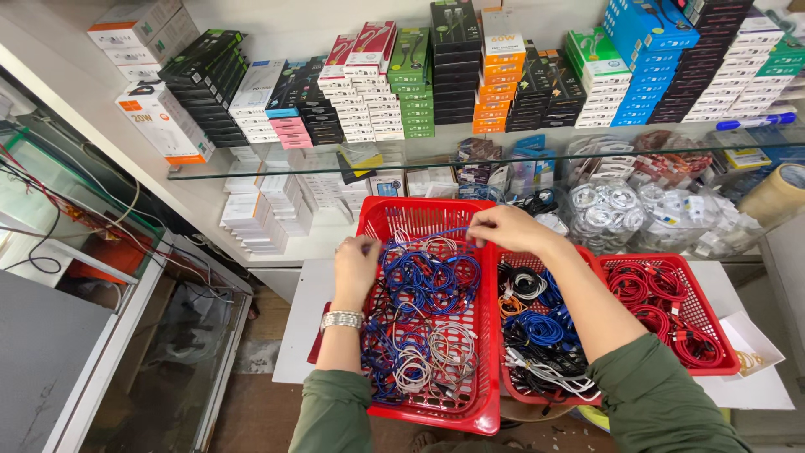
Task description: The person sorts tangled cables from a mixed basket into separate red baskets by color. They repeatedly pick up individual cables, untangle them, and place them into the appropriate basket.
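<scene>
A red plastic basket [401, 215] in front of me is full of coiled blue, white and black cables [423, 289]. My left hand [355, 262], with a metal watch on the wrist, rests over the left side of that basket and pinches a blue cable. My right hand [503, 228] hovers over the basket's far right corner, fingers closed on the other end of a thin blue cable [432, 237] stretched between both hands.
Two more red baskets stand to the right, one with black, blue and white cables [537, 331], one with red cables [667, 306]. Stacked boxes fill a glass shelf [470, 155] behind. A tape roll [776, 195] lies at far right. A glass counter [101, 252] is left.
</scene>
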